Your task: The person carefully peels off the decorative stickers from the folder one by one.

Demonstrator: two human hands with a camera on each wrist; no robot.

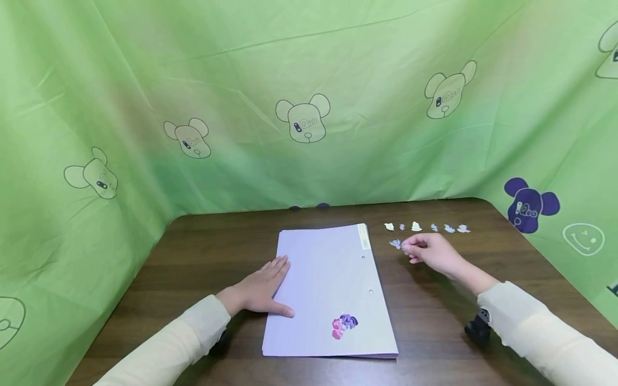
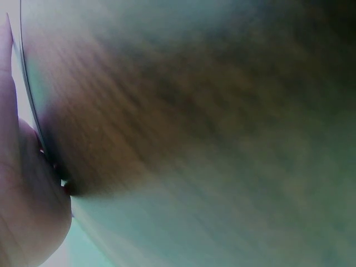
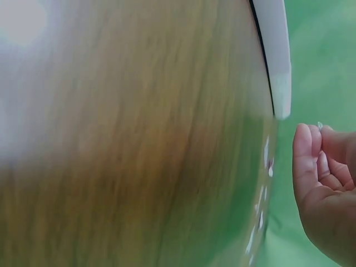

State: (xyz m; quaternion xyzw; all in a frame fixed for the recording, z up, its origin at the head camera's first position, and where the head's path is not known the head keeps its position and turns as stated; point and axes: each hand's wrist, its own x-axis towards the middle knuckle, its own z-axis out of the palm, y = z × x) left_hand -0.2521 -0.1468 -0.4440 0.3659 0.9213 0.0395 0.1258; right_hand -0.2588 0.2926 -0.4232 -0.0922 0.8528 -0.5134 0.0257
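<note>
A pale, lilac-white folder (image 1: 318,279) lies on the table with its long sides running away from me. My left hand (image 1: 263,287) rests with spread fingers on its left edge. Two cartoon pony stickers, one pink (image 1: 337,329) and one purple (image 1: 348,321), sit side by side near the folder's lower right corner. Right of the folder, my right hand (image 1: 436,254) pinches a small sticker (image 1: 396,244) between thumb and fingertips. Only a sliver of it shows past the fingers in the right wrist view, where the hand (image 3: 328,183) appears at the right.
Several small sticker cut-outs (image 1: 416,227) lie in a row along the back right of the brown wooden table (image 1: 217,241). A narrow label (image 1: 364,236) and two punched holes mark the folder's right side. A green cloth (image 1: 241,161) with bear-head drawings hangs behind and around the table.
</note>
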